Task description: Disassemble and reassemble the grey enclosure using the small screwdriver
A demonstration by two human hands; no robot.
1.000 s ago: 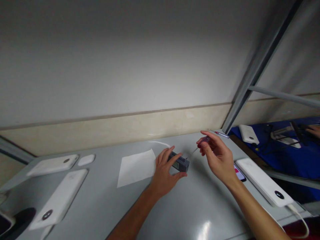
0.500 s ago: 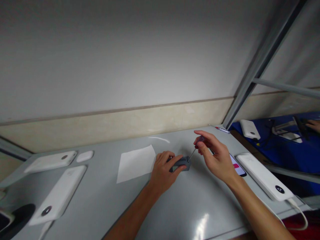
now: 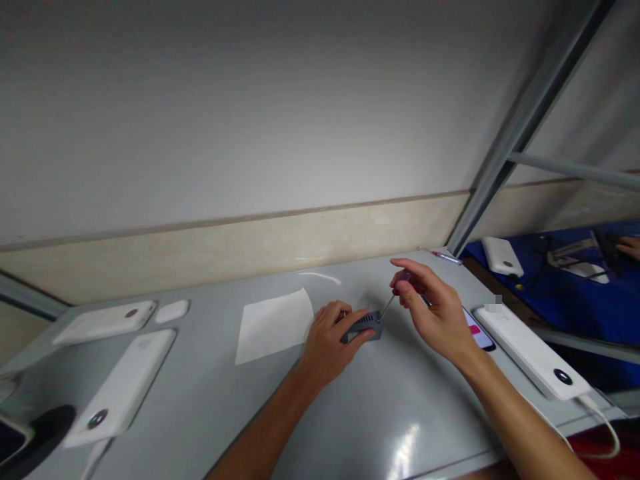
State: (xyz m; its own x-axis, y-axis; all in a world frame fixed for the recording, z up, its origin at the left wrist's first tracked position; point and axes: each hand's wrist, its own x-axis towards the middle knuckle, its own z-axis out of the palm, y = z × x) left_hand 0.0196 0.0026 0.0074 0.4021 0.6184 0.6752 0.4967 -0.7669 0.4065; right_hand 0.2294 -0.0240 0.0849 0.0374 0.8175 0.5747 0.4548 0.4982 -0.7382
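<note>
L hand (image 3: pixel 326 343) on box (image 3: pixel 369 323), R hand (image 3: pixel 440 313) w/ screwdriver (image 3: pixel 403 276)

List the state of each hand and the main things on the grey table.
Left hand: closed around the dark grey device
Right hand: gripping the screwdriver
Screwdriver: tilted, tip at the device's right end
Dark grey device: held, partly covered by fingers
Paper: lying flat, unfolded
Phone: screen lit, partly hidden
Right-hand white power bank: lying flat, cable plugged in
Small white case: looks shut
</note>
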